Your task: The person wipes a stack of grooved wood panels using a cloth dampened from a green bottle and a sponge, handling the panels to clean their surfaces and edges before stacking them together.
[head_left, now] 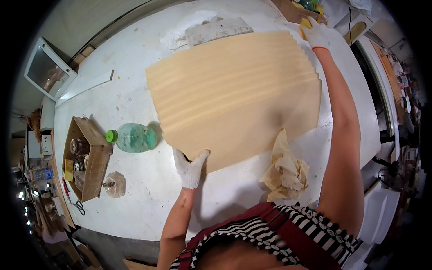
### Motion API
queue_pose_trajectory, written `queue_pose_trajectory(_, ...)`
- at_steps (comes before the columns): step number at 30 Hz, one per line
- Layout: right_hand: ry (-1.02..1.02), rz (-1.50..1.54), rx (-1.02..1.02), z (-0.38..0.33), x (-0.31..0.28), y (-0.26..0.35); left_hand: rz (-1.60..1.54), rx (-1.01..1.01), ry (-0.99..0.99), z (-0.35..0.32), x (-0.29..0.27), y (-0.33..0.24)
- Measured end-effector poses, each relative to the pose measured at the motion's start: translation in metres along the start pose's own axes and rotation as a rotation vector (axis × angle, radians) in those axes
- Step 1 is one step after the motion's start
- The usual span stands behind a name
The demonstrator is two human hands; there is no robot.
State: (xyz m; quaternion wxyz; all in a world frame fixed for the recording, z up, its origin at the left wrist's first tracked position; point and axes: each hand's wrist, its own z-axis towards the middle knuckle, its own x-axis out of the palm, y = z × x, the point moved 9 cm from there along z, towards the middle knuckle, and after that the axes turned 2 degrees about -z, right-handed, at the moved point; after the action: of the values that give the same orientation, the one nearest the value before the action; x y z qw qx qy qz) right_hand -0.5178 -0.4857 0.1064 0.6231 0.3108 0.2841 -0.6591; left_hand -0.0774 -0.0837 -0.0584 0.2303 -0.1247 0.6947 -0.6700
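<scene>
A fanned stack of thin tan sheets (238,90) lies across the white table, its far edges stepped one behind another. My left hand (191,170), in a white knit glove, grips the near left corner of the stack, thumb on top and fingers hidden beneath. At the far right, my right hand (318,37) reaches out in a white glove with an orange cuff. Its fingers are closed around a small yellow piece (306,27), perhaps a sponge or cloth. Just beyond that hand stands a brown box (292,12) with bottles or similar things inside.
A crumpled cream cloth (285,171) lies near the stack's right end. To the left are a greenish bottle with a green cap (136,137), a small clear container (115,184), a cardboard box of jars (100,164) and scissors (79,207). A whitish slab (219,30) sits behind the stack.
</scene>
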Motion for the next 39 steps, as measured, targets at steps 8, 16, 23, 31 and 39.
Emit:
queue_pose_trajectory(8,0.157,0.889,-0.916,-0.226,-0.182,0.314,-0.034,-0.052,0.053,0.004,0.015,0.0)
queue_pose_trajectory(16,-0.054,0.715,-0.416,-0.129,-0.037,0.043,-0.089,-0.033,0.036,0.0,0.017,-0.002)
queue_pose_trajectory(23,0.073,0.653,0.027,-0.083,-0.074,-0.044,0.002,0.063,0.028,0.002,0.008,-0.01)
queue_pose_trajectory(31,0.051,0.898,-0.726,-0.245,-0.211,0.275,0.034,0.014,0.031,0.004,0.012,0.009)
queue_pose_trajectory(39,-0.23,0.502,-0.3,-0.152,-0.091,-0.024,-0.059,0.006,-0.016,-0.004,0.015,-0.006)
